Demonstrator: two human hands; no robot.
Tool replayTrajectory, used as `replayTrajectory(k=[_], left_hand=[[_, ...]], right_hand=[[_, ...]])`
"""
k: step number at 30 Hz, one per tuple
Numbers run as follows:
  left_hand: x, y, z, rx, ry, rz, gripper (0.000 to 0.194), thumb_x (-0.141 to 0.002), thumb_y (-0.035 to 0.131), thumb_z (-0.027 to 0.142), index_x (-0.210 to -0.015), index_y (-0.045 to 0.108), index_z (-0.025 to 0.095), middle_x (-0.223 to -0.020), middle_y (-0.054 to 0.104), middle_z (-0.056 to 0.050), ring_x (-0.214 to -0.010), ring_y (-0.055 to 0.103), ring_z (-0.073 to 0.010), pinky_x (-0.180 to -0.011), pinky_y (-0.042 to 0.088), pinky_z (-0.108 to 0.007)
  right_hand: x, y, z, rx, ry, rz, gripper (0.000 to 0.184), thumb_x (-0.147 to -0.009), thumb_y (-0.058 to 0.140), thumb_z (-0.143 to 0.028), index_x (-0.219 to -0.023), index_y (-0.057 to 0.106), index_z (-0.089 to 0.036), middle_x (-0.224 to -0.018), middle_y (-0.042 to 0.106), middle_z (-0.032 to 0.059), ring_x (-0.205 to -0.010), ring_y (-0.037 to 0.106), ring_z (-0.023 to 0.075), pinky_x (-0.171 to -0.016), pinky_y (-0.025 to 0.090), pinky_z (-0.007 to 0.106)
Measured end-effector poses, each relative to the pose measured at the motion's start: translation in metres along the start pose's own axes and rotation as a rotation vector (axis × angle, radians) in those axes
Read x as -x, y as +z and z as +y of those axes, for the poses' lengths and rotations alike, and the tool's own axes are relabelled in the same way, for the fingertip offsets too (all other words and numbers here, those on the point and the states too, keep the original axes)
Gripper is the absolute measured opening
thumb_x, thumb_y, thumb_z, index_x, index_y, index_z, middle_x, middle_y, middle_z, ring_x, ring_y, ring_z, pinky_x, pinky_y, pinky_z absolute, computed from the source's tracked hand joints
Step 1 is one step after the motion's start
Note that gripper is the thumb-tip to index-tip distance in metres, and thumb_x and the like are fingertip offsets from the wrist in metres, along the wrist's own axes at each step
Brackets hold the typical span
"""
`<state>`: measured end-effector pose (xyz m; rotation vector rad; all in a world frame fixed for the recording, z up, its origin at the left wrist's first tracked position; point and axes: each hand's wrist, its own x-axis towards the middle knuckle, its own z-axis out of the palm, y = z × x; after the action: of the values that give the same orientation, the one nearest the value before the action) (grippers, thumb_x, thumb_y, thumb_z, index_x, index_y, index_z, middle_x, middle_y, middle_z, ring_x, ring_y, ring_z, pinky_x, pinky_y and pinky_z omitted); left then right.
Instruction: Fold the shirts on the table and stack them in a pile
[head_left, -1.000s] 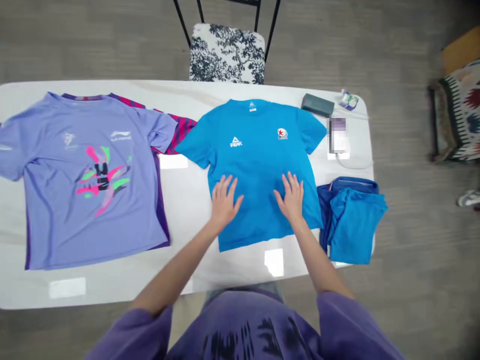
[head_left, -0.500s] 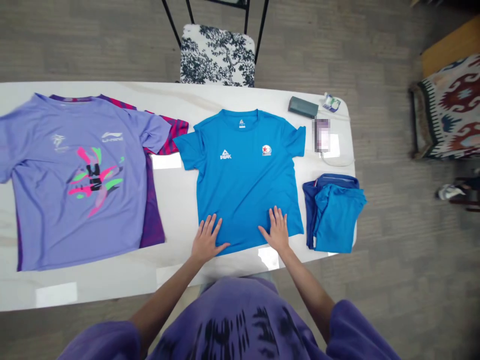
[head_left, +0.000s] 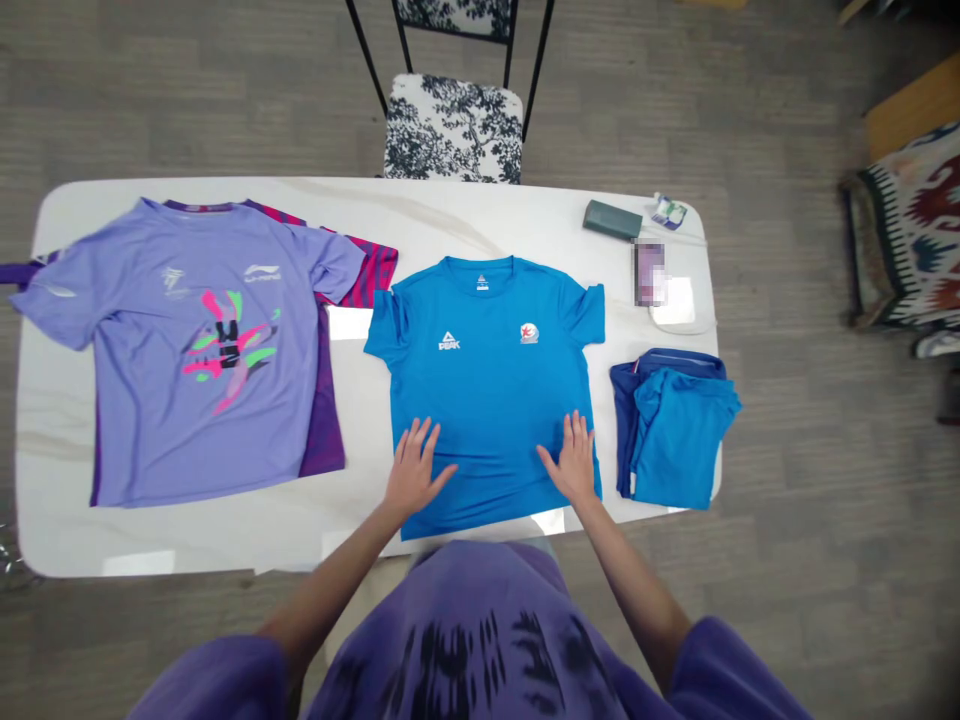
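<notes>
A blue T-shirt [head_left: 487, 385] lies spread face up on the white table, collar away from me, with small wrinkles across its lower part. My left hand [head_left: 415, 468] rests with fingers spread on its lower left side. On the lower right side lies my right hand [head_left: 571, 462], palm down and fingers apart. Neither hand grips the cloth. To the left a lavender T-shirt [head_left: 150, 400] lies flat over a purple and red patterned shirt [head_left: 324, 420]. Folded blue clothes [head_left: 679, 430] sit in a pile to the right.
The white table [head_left: 360, 520] has a dark green case [head_left: 612, 220], a small packet [head_left: 669, 211] and a blurred phone-like object [head_left: 649, 273] at its far right. A patterned chair [head_left: 454, 130] stands behind it. Patterned cloth [head_left: 911, 230] covers a seat at right.
The blue T-shirt has slid toward me, its hem now nearer the table's front edge and its lower part more wrinkled. Both hands stay on it, now further above the hem. The view has shifted left.
</notes>
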<state>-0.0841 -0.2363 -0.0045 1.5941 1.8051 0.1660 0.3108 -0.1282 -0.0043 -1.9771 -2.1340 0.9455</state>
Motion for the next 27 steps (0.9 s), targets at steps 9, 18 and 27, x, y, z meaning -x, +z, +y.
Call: replayTrajectory(k=[9,18,27], left_hand=[[-0.280,-0.134,-0.054,0.192,-0.131,0.556,0.102,-0.122,0.040,0.074,-0.198,0.023,0.008,-0.204,0.022,-0.029,-0.196,0.007,-0.0349,-0.159,0.012,-0.072],[-0.249,-0.118,-0.127,0.139,-0.304,0.671,0.110,-0.123,0.042,0.075,-0.196,0.017,-0.003,-0.205,0.001,-0.032,-0.194,-0.017,-0.0368,-0.154,-0.014,-0.077],[-0.302,-0.109,-0.052,0.044,0.096,0.398,0.097,-0.124,0.039,0.076,-0.198,0.037,0.013,-0.206,0.019,-0.018,-0.196,-0.002,-0.0357,-0.159,0.000,-0.066]], right_hand=[[-0.332,-0.050,-0.056,0.032,-0.065,0.183,0.101,-0.121,0.032,-0.078,-0.196,0.025,-0.011,-0.206,0.022,0.0270,-0.195,0.016,0.0381,-0.154,0.014,0.082],[-0.370,-0.042,-0.008,-0.011,0.209,0.377,0.107,-0.121,0.011,-0.082,-0.200,0.016,-0.010,-0.206,0.013,0.0301,-0.195,0.013,0.0418,-0.152,0.013,0.087],[-0.355,-0.045,-0.034,0.265,-0.170,0.209,0.091,-0.126,0.019,-0.072,-0.200,0.023,-0.019,-0.208,0.019,0.0217,-0.195,0.013,0.0405,-0.150,0.012,0.089]])
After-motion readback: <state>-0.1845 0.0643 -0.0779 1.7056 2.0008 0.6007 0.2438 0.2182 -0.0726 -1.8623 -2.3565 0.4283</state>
